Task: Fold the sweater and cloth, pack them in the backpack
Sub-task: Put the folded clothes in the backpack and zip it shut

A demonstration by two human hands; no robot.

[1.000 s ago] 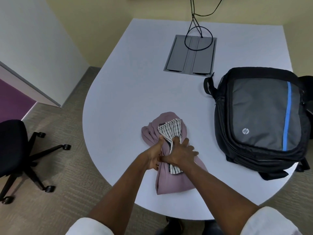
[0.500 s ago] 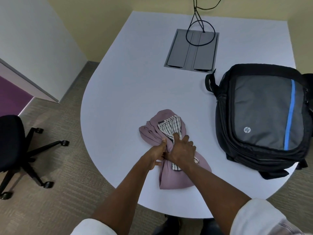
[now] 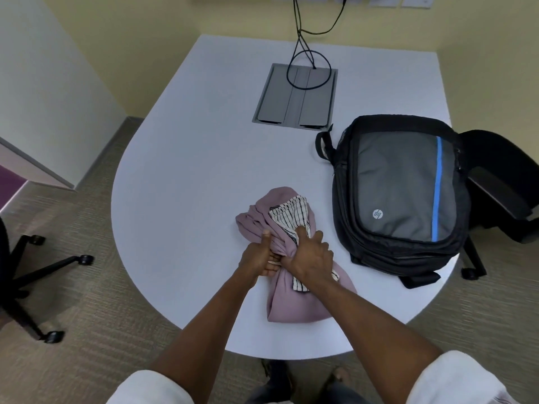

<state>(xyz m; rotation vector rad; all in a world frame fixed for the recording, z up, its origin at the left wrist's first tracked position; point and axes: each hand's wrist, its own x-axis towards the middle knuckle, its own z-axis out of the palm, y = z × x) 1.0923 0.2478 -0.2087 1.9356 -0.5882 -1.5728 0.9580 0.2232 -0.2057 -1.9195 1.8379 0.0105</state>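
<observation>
A mauve sweater (image 3: 294, 307) lies bunched on the white table (image 3: 189, 185) near its front edge. A black-and-white striped cloth (image 3: 288, 215) lies on top of it, partly wrapped in its folds. My left hand (image 3: 258, 258) grips the sweater's left side, thumb up on the fabric. My right hand (image 3: 310, 256) grips the middle of the bundle, fingers curled into the sweater and striped cloth. A black and grey backpack (image 3: 402, 188) with a blue stripe lies flat to the right, its zip closed as far as I can see.
A grey cable hatch (image 3: 294, 97) with a looped black cable (image 3: 309, 53) sits at the table's far middle. One black office chair (image 3: 17, 272) stands on the left, another (image 3: 501, 182) behind the backpack on the right. Walls close in behind.
Both hands have tightened on the middle of the bundle, gathering the sweater round the striped cloth. The backpack has not moved; the camera has tilted a little.
</observation>
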